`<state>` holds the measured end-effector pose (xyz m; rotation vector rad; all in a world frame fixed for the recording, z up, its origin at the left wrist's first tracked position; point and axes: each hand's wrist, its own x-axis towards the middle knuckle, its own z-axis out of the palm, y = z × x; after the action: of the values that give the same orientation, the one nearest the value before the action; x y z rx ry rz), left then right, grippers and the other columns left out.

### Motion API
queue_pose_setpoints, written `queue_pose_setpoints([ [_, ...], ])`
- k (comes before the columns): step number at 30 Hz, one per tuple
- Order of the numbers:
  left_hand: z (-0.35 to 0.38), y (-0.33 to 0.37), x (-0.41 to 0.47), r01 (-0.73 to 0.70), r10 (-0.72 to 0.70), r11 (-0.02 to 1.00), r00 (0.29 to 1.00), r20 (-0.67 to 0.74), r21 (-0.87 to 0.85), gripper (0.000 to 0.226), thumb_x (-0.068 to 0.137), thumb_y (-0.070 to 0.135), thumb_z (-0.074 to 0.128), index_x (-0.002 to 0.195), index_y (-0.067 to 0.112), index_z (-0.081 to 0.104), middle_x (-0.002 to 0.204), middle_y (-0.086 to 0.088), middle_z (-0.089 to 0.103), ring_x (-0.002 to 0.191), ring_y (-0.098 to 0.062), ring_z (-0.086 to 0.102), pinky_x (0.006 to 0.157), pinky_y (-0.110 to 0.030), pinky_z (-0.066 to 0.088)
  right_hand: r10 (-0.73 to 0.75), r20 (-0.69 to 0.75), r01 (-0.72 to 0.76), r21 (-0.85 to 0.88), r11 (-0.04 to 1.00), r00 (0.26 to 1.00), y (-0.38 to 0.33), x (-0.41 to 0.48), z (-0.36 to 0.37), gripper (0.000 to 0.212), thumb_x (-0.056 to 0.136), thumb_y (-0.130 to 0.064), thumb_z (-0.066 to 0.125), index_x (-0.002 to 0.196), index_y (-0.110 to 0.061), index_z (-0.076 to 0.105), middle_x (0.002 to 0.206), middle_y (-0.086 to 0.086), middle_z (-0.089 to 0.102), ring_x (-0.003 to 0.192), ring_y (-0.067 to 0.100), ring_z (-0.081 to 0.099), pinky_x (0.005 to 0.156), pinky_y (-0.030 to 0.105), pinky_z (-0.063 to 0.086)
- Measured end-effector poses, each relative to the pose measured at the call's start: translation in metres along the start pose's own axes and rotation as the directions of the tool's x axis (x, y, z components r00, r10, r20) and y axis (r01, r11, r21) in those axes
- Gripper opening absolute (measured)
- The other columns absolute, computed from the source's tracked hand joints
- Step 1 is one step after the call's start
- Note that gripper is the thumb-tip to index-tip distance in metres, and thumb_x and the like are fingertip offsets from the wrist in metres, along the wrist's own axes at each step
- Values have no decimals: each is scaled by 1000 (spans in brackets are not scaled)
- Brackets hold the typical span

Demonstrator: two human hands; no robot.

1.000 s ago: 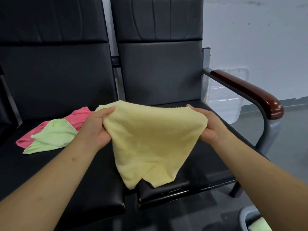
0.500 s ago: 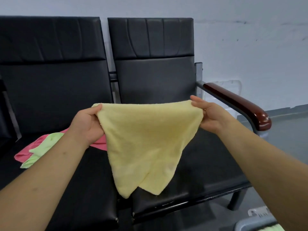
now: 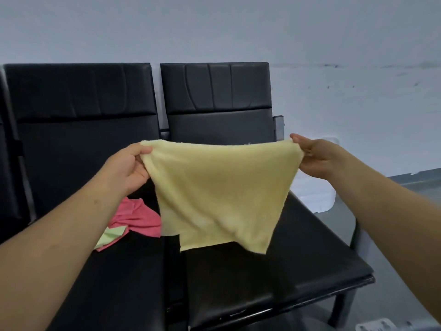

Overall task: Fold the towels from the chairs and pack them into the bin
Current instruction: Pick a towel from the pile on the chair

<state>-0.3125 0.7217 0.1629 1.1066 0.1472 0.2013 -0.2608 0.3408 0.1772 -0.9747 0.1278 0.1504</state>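
While the yellow towel (image 3: 222, 194) hangs in the air in front of the seats, I'll place everything against it; left of its lower edge, pink towel (image 3: 137, 218) and green towel (image 3: 112, 237) lie crumpled together on the left chair (image 3: 78, 144), touching, not yet folded; left hand (image 3: 128, 168) pinches the towel's top left corner, thumb over the edge; cloth sags a little along the top, bottom edge uneven, a second layer showing at lower left; right hand (image 3: 315, 156) pinches the top right corner, fingers curled on the cloth; right chair (image 3: 310, 259) seat sits below and behind the towel. Step in hand looks like spreading before the first fold; advice: pull the top edge taut, let the bottom hang level, check both pinches sit on true corners or the fold skews; then lay it flat on the seat below; pale rim (image 3: 374, 327) far below-right of the towel may be the bin, can't tell.
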Motion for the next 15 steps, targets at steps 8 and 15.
queue_pose_setpoints([
  [8, -8, -13, -11, 155, -154, 988, 984, 93, -5, 35, 90, -1, 37, 111, -7, 64, 106, -17, 73, 91, -27, 74, 83, -39, 52, -32, 27, 40, -350, 936, 999, 2, 9, -9, 21, 98, 0, 54, 116, -5, 65, 110, 13, 68, 92, 22, 66, 71, 27, 60],
  [15, -22, -34, 18, 94, -92, 978, 996, -23, 186, 30, 98, 8, 56, 125, -2, 62, 121, -16, 69, 112, -26, 67, 88, -35, 54, -238, -23, 178, -596, 783, 971, 6, 27, -19, 14, 86, 4, 72, 96, -6, 72, 112, 13, 68, 102, 28, 66, 93, 36, 56],
])
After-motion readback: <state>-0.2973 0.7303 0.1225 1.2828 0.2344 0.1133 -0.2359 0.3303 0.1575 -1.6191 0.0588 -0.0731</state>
